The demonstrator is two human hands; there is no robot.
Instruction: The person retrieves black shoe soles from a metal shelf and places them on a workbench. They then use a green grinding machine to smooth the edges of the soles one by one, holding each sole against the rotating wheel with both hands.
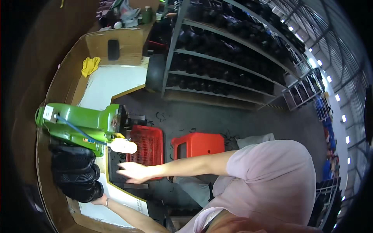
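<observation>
Several black shoes lie stacked side by side on the white worktop, next to a green machine with a blue hose. My left hand is at the end of the nearest black shoe, closed against it, with its fingers partly hidden by the shoe. My right hand reaches out past the worktop's edge with its fingers spread and nothing in them. It is just beside a red plastic basket and below the machine's lit white lamp.
A red stool stands on the grey floor beside the basket, with dark scraps scattered around. Cardboard walls border the white worktop, where a yellow cloth lies. A tall metal rack holds rows of dark items.
</observation>
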